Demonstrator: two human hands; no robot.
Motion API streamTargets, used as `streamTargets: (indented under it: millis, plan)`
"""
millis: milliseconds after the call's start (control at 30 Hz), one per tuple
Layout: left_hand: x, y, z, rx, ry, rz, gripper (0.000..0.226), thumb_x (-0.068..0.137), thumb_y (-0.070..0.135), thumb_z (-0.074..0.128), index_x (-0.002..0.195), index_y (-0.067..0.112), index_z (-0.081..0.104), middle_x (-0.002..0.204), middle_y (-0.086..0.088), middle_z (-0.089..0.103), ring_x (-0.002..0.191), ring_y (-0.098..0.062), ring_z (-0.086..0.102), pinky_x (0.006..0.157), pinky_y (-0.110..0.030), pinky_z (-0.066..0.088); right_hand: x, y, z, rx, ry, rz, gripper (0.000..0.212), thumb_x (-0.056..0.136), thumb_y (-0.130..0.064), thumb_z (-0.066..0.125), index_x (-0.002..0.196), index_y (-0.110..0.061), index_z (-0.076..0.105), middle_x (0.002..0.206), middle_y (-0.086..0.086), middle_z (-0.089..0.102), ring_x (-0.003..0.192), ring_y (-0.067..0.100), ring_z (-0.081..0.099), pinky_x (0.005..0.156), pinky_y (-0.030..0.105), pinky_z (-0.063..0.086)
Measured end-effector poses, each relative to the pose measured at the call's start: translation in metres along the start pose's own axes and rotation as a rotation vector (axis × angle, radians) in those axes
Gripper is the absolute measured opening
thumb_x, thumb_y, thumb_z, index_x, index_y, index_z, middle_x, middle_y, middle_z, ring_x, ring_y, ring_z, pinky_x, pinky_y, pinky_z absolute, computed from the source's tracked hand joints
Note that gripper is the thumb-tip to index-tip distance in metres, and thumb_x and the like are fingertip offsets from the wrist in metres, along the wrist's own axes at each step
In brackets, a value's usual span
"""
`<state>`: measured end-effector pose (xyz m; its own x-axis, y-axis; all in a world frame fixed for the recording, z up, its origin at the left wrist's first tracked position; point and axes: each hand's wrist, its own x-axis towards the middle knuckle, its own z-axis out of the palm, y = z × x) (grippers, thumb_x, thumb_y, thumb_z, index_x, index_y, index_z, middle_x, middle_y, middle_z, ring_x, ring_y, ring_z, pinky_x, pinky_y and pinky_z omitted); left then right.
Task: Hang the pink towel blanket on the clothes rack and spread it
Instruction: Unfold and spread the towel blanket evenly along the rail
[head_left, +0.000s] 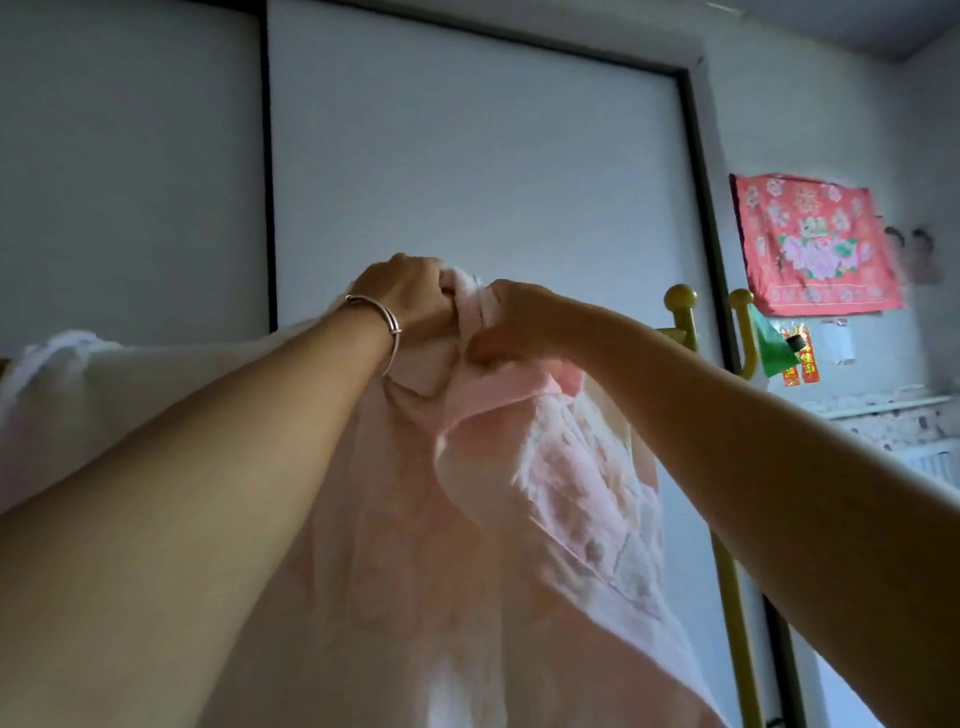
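Both hands are working raised, close together at the top of the pink towel blanket. Left hand, silver bracelet on the wrist, is closing its fist on a bunched fold at the peak. Right hand, just beside it, is pinching the cloth with curled fingers. The blanket is hanging down from under both hands in crumpled folds, more of it trailing left below the left forearm. The clothes rack is showing yellow knobbed pegs just right of the right wrist, pole dropping below that arm. Cannot tell whether the cloth is already resting on a peg. Judging progress: hanging is roughly underway, spreading is not yet done.
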<state>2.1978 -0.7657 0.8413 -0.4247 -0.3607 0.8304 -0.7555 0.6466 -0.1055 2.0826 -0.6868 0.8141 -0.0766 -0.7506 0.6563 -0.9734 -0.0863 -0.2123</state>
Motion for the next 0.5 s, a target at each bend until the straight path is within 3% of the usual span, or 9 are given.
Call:
streamTargets:
  millis: [67,167,233,333,400,500]
  plan:
    - [0.006,0.004,0.004,-0.133,0.019,-0.024,0.018,0.091,0.031,0.046,0.099,0.015,0.049,0.119,-0.021,0.061,0.099,-0.037,0.057,0.072,-0.032,0.036,0.005,0.007,-0.002,-0.144,0.155,-0.021,0.012,0.083,-0.02,0.058,0.094,-0.016,0.053,0.088,0.009,0.059,0.09,0.03,0.058,0.058,0.027,0.036]
    - [0.001,0.008,0.003,-0.279,-0.016,0.08,0.048,0.087,0.036,0.052,0.131,0.023,0.038,0.129,-0.014,0.053,0.111,-0.034,0.056,0.084,-0.032,0.042,0.012,0.023,-0.002,0.033,0.337,-0.019,0.014,0.082,-0.015,0.053,0.096,-0.012,0.051,0.096,0.017,0.062,0.093,0.037,0.061,0.065,0.032,0.042]
    - [-0.008,0.015,-0.001,-0.174,-0.06,0.189,0.071,0.074,0.043,0.062,0.135,0.041,0.026,0.129,-0.007,0.047,0.111,-0.032,0.056,0.09,-0.044,0.049,0.017,0.031,-0.003,0.077,0.421,0.006,0.021,0.081,-0.009,0.051,0.102,-0.007,0.052,0.101,0.021,0.063,0.091,0.039,0.061,0.064,0.034,0.043]
    - [-0.012,0.017,0.003,0.138,-0.072,0.277,0.093,0.065,0.041,0.073,0.137,0.041,0.014,0.119,-0.007,0.048,0.098,-0.032,0.057,0.081,-0.046,0.052,0.022,0.038,-0.006,0.058,0.486,0.004,0.025,0.081,-0.009,0.051,0.106,-0.01,0.054,0.101,0.02,0.065,0.092,0.04,0.062,0.065,0.034,0.045]
    - [-0.008,0.013,0.003,0.149,-0.03,0.244,0.082,0.08,0.037,0.066,0.145,0.039,0.016,0.116,-0.013,0.05,0.099,-0.035,0.058,0.083,-0.041,0.049,0.021,0.037,-0.006,0.034,0.453,-0.01,0.029,0.083,-0.011,0.053,0.112,-0.011,0.051,0.106,0.02,0.065,0.096,0.039,0.061,0.07,0.036,0.044]
    - [0.003,0.008,0.008,0.089,0.047,0.218,0.054,0.09,0.028,0.055,0.14,0.038,0.037,0.105,-0.018,0.055,0.096,-0.036,0.06,0.08,-0.037,0.046,0.015,0.03,0.004,-0.108,0.398,-0.029,0.04,0.086,-0.033,0.055,0.118,-0.009,0.045,0.117,0.015,0.061,0.111,0.036,0.055,0.084,0.039,0.042]
